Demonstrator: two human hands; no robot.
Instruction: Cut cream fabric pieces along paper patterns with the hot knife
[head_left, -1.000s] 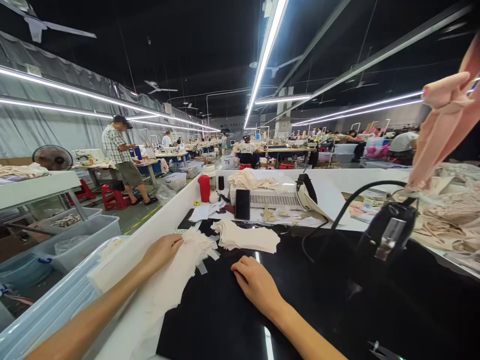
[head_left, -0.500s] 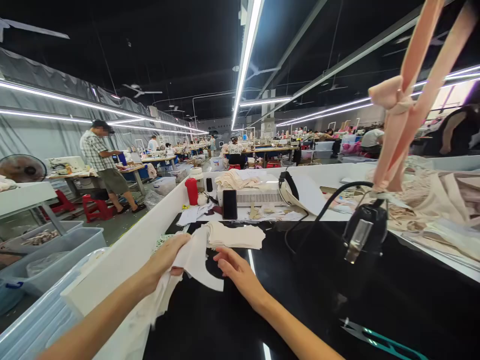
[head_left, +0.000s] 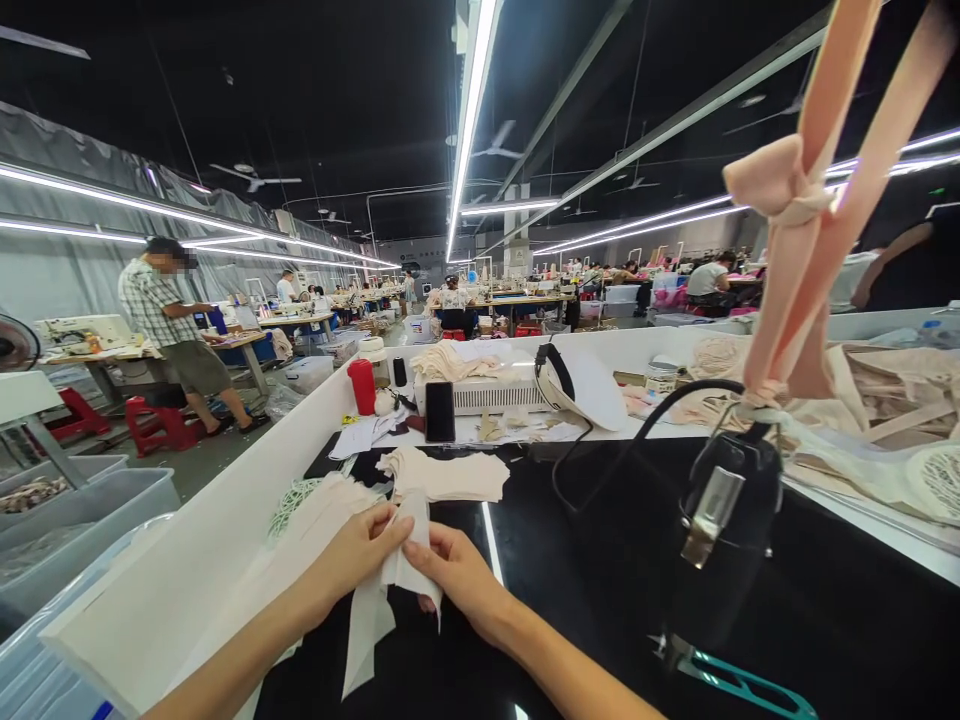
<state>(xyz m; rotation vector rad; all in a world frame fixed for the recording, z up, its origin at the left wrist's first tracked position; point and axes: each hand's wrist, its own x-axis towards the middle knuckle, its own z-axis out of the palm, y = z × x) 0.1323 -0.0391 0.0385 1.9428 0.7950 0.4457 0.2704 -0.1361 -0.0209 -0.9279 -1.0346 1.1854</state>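
Over the black tabletop my two hands meet at a thin white fabric piece point(head_left: 412, 515). My left hand point(head_left: 360, 555) pinches its left side between thumb and fingers. My right hand point(head_left: 461, 575) grips the right side, thumb in front and fingers partly hidden behind the cloth. A pale strip point(head_left: 367, 635) hangs below my left hand; whether it belongs to the same piece I cannot tell. Just beyond lies a stack of cream cut fabric pieces point(head_left: 457, 478). More white fabric point(head_left: 319, 515) is heaped left of my left hand, partly behind my forearm.
Teal thread snips point(head_left: 750, 685) lie at the right front. A black corded device point(head_left: 731, 500) hangs from a knotted pink strap point(head_left: 791, 250). At the back are a phone point(head_left: 439, 412), a red container point(head_left: 361, 387) and a white visor point(head_left: 592, 395). A co-worker point(head_left: 169, 330) stands left.
My right hand, open and apart before, has closed on the white fabric beside my left hand. The piece has come down and nearer. The view has turned slightly right.
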